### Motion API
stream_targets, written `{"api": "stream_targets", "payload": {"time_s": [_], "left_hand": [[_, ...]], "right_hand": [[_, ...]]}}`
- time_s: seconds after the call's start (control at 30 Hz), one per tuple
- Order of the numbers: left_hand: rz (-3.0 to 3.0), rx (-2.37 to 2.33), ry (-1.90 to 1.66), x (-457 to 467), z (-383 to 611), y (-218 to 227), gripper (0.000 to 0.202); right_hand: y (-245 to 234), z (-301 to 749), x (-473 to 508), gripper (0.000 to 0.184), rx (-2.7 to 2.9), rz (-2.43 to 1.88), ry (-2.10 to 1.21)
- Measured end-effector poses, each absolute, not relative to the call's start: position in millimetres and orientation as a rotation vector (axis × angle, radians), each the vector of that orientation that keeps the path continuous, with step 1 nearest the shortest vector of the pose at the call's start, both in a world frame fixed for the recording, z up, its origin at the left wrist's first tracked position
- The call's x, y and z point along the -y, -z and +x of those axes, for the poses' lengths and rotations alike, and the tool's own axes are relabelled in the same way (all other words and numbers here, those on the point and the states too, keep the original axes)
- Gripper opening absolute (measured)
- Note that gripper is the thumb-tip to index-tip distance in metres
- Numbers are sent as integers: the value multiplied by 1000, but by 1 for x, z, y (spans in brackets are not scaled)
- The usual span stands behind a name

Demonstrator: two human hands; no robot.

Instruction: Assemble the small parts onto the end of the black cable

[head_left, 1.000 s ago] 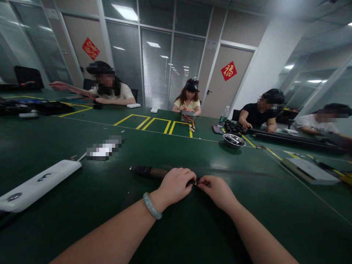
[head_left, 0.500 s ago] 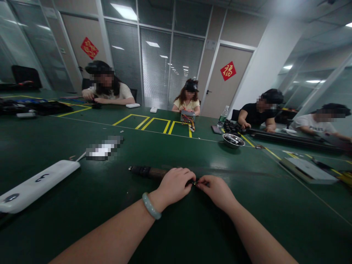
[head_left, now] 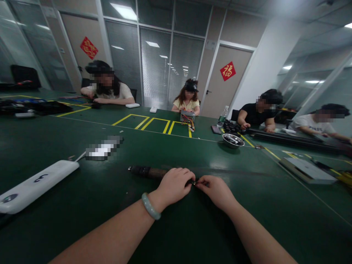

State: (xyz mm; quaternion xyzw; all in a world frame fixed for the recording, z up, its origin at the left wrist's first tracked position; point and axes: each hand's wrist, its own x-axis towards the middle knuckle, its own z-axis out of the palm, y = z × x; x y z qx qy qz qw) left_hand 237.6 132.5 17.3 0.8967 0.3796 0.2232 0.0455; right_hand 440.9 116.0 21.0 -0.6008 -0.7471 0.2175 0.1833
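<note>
A long dark bar (head_left: 143, 171) lies across the green table (head_left: 82, 205) in front of me. My left hand (head_left: 173, 185), with a pale bracelet on its wrist, is closed over the bar's middle. My right hand (head_left: 216, 190) pinches a small shiny part (head_left: 194, 182) right where the two hands meet. The bar runs on to the right as a thin dark strip (head_left: 247, 172). What the small part is I cannot make out.
A white device (head_left: 35, 185) with a cable lies at the left. A metal bowl (head_left: 233, 140) stands further back at the right, and a flat grey unit (head_left: 308, 170) lies at the far right. Several other people sit round the table's far side with their own work.
The person at the far left has drawn an outstretched arm back in. My own hands have stayed where they were on the bar.
</note>
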Motion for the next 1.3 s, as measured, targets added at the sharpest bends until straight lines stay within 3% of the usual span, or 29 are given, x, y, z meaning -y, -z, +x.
{"api": "stream_targets", "payload": {"time_s": [0.3, 0.63, 1.3], "left_hand": [[2697, -1197, -740, -134, 239, -13, 25], [2745, -1137, -701, -135, 237, -16, 13], [2731, -1135, -708, -133, 237, -17, 17]], "right_hand": [[-22, 441, -117, 17, 2115, -1706, -610], [-19, 443, -117, 16, 2111, -1685, -601], [-22, 441, -116, 17, 2111, -1695, -610]]}}
